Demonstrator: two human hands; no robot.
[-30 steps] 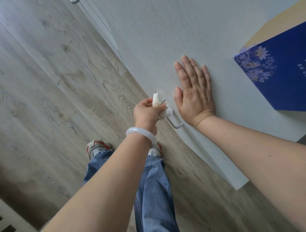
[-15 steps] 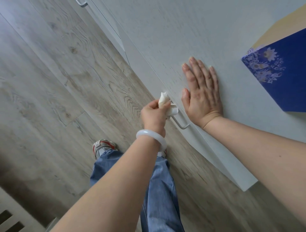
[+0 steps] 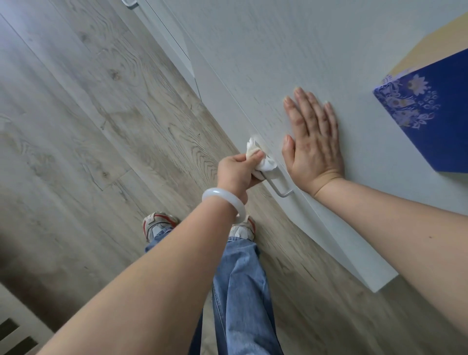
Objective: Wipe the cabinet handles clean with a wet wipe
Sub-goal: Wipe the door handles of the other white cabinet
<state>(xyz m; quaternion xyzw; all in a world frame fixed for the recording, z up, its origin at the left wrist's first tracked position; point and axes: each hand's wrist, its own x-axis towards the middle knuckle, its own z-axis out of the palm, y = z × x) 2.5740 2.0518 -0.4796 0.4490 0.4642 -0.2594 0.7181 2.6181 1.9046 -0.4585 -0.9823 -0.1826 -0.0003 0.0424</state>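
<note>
A slim metal handle (image 3: 279,189) is fixed to the edge of a white cabinet door (image 3: 253,63). My left hand (image 3: 236,172), with a white bangle on the wrist, grips a crumpled white wet wipe (image 3: 263,163) wrapped round the upper part of that handle. The handle's lower end shows bare below the wipe. My right hand (image 3: 312,142) lies flat on the door face just right of the handle, fingers straight. A second handle (image 3: 129,3) peeks in at the top left on the neighbouring door.
Grey wood-grain floor (image 3: 88,126) fills the left. My jeans (image 3: 240,291) and two sneakers stand close to the door's foot. A blue box with floral print (image 3: 430,121) sits at the right edge. A white slatted object (image 3: 15,327) is at the bottom left.
The left hand with the wipe has stayed on the handle's upper part with only small shifts. The right hand stays flat on the door. The camera view has drifted.
</note>
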